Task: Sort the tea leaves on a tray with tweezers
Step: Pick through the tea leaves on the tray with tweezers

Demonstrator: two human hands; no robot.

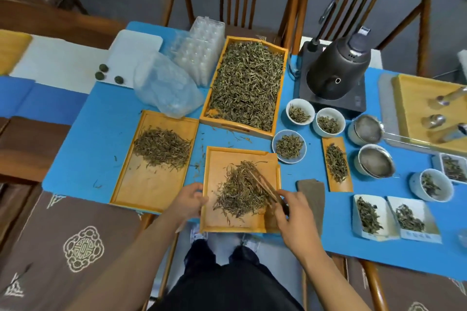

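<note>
A small wooden tray point(219, 225) lies at the near table edge with a loose pile of dry tea leaves point(238, 189) on it. My left hand point(189, 201) grips the tray's left rim. My right hand point(293, 212) holds wooden tweezers point(262, 184), whose tips reach into the top of the pile. To the left, a longer wooden tray point(149, 184) carries a neater heap of leaves point(163, 148). Behind, a deep wooden tray point(284, 70) is full of leaves.
A dark kettle point(336, 68) stands on its base at the back right. Several white cups point(300, 111) with leaves, two strainers point(375, 161), a narrow wooden scoop point(337, 164) and white dishes point(371, 217) fill the right side. Clear plastic packaging point(166, 86) sits behind the left tray. Wooden chairs stand beyond the table.
</note>
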